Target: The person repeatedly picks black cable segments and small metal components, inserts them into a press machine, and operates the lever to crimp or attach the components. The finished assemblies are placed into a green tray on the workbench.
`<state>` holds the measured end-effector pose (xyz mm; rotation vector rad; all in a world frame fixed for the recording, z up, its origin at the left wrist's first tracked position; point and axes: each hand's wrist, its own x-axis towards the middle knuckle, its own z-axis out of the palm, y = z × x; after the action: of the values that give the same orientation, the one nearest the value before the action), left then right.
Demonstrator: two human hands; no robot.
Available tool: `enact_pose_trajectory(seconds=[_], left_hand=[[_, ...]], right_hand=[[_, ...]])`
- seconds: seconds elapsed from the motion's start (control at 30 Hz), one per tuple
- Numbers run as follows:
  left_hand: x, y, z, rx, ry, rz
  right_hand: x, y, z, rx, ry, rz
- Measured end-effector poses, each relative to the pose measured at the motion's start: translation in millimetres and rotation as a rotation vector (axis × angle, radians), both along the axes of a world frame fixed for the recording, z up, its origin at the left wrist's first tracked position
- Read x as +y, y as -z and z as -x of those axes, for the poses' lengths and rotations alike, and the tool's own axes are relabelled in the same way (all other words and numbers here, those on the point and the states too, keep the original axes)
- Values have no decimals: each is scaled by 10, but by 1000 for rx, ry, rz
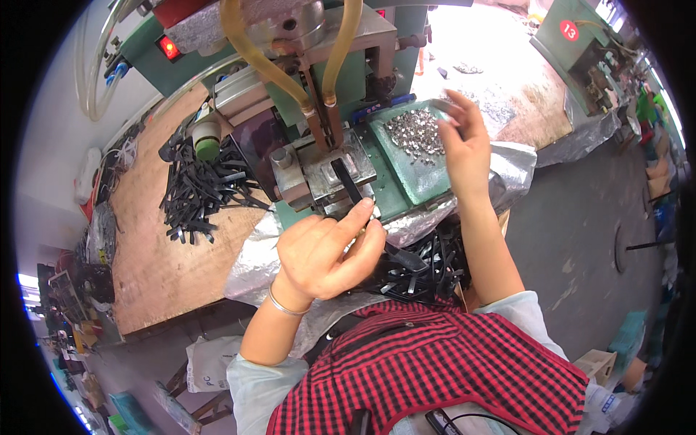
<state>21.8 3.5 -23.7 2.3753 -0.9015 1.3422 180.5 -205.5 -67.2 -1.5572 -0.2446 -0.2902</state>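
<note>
Your left hand [326, 250] pinches a black strap [349, 183] between thumb and forefinger; its far end lies on the press's metal block [319, 177], below the copper electrodes [331, 130]. Your right hand [467, 141] hovers by the green tray [433, 185] of small metal pieces [415, 134], fingers curled and blurred; you cannot tell whether they grip anything.

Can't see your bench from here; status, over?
Left hand: holding black strip, end on metal block. Right hand: by tray, grip blurred. Nothing visibly blocking strip.
</note>
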Motion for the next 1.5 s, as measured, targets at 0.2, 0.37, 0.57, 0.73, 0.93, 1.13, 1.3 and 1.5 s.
enact_pose_trajectory(seconds=[0.2,0.37,0.57,0.73,0.93,1.13,1.3,1.5], left_hand=[[20,94,-26,-15,9,25],[21,118,83,47,-36,57],[-58,337,693,198,-150,240],[261,-72,1283,-137,-458,543],[1172,11,543,170,-709,111],[1638,1081,189,496,-738,-136],[1646,984,228,359,-640,147],[1495,843,516,298,-437,1073]], right_hand=[[-266,460,139,-193,112,534],[-111,451,214,-245,77,792],[-58,510,139,-476,124,867],[-122,513,235,-145,133,520],[37,396,226,-173,55,382],[-61,434,302,-149,99,446],[-657,474,569,-341,323,652],[-764,454,695,-176,325,514]])
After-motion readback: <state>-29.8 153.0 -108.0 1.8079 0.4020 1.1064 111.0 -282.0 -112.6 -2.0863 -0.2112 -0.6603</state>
